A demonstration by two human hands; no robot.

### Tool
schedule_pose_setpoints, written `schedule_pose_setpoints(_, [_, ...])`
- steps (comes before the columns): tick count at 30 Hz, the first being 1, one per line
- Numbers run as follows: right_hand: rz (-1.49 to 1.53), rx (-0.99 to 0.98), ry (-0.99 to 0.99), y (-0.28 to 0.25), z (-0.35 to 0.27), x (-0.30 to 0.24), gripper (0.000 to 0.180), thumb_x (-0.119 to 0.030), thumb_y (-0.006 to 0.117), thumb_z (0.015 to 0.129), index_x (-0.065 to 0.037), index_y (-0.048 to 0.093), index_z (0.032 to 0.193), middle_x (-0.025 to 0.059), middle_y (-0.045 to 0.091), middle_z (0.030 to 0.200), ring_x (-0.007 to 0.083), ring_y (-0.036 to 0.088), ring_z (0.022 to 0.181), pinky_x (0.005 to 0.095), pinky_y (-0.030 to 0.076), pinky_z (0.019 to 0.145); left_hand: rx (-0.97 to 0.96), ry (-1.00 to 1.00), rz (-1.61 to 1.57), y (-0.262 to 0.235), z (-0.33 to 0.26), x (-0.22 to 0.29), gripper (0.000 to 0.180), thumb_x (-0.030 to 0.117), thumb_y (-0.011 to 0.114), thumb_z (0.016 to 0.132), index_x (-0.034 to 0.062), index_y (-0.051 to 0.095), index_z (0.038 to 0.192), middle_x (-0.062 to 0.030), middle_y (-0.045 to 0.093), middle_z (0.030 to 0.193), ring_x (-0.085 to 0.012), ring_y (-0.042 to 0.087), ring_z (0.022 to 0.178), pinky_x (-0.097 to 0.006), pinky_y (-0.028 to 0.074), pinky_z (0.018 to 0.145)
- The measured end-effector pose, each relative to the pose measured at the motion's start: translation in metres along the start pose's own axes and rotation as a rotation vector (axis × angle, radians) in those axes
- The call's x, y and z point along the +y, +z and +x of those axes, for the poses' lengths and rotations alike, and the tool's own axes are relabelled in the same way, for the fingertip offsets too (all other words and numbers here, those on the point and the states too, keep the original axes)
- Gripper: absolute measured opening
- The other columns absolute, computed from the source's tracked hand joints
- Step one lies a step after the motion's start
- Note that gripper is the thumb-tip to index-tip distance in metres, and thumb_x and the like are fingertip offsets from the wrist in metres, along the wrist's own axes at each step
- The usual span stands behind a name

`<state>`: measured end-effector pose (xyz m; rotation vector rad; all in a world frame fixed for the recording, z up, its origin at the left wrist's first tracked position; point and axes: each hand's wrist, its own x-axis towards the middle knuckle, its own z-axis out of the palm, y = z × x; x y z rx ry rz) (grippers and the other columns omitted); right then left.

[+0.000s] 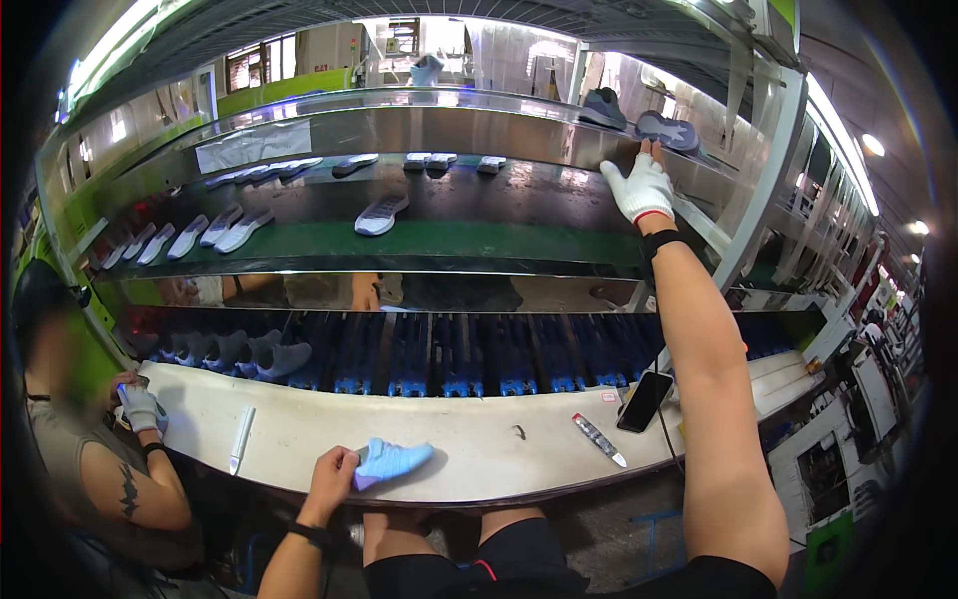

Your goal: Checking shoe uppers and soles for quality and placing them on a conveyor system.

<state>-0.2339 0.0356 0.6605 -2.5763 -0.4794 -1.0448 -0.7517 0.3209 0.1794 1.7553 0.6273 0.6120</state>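
Note:
My left hand (332,475), bare, rests on the white workbench (469,449) and grips the heel of a light blue shoe (392,460) lying on its side. My right hand (642,187), in a white glove, reaches far up to the top metal shelf (399,125) and touches a dark blue shoe (668,131) lying there. A grey shoe (602,107) stands just left of it on the same shelf.
A green conveyor belt (449,243) carries white soles (380,215). Blue shoes (269,354) sit on the lower rack. On the bench lie a white pen-like tool (240,437), a tube (599,439) and a black phone (645,400). A co-worker's gloved hand (143,408) is at left.

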Motion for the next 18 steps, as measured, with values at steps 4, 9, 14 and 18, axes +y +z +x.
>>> schedule_pose_setpoints(4, [-0.074, 0.043, -0.021, 0.007, -0.001, 0.004, 0.112, -0.071, 0.063, 0.100, 0.001, 0.023, 0.176, 0.0271, 0.023, 0.183, 0.0436, 0.038, 0.163, 0.0507, 0.035, 0.132, 0.191, 0.295, 0.454, 0.014, -0.019, 0.051, 0.022, 0.019, 0.075, 0.099, 0.0015, 0.075, 0.112, -0.0175, 0.078, 0.107, -0.0313, 0.073, 0.098, -0.043, 0.056, 0.090])
schedule_pose_setpoints(9, [-0.119, -0.047, -0.078, 0.010, -0.014, -0.005, 0.118, -0.066, 0.069, 0.097, -0.002, 0.012, 0.179, 0.0237, 0.015, 0.186, 0.0411, 0.032, 0.167, 0.0504, 0.032, 0.134, 0.053, 0.787, 0.786, 0.055, -0.014, 0.122, 0.042, 0.019, 0.079, 0.092, 0.0055, 0.073, 0.131, -0.0169, 0.076, 0.120, -0.0363, 0.070, 0.121, -0.052, 0.053, 0.104])
schedule_pose_setpoints(14, [-0.103, -0.121, -0.218, 0.035, -0.065, -0.029, 0.116, -0.067, 0.068, 0.097, -0.001, 0.017, 0.177, 0.0313, 0.019, 0.182, 0.0416, 0.030, 0.168, 0.0579, 0.032, 0.133, -0.351, 0.477, 0.963, 0.083, 0.022, 0.114, 0.054, 0.018, 0.078, 0.094, 0.0091, 0.068, 0.146, -0.0160, 0.078, 0.121, -0.0353, 0.075, 0.110, -0.045, 0.061, 0.096])
schedule_pose_setpoints(18, [0.074, -0.478, -0.513, 0.078, -0.106, -0.092, 0.116, -0.077, 0.063, 0.095, -0.010, 0.020, 0.179, 0.0213, 0.021, 0.185, 0.0475, 0.025, 0.168, 0.0611, 0.026, 0.135, -0.177, 0.797, 0.389, 0.096, -0.001, 0.147, 0.060, 0.018, 0.082, 0.092, 0.0160, 0.067, 0.151, -0.0194, 0.080, 0.122, -0.0359, 0.079, 0.112, -0.046, 0.063, 0.098])
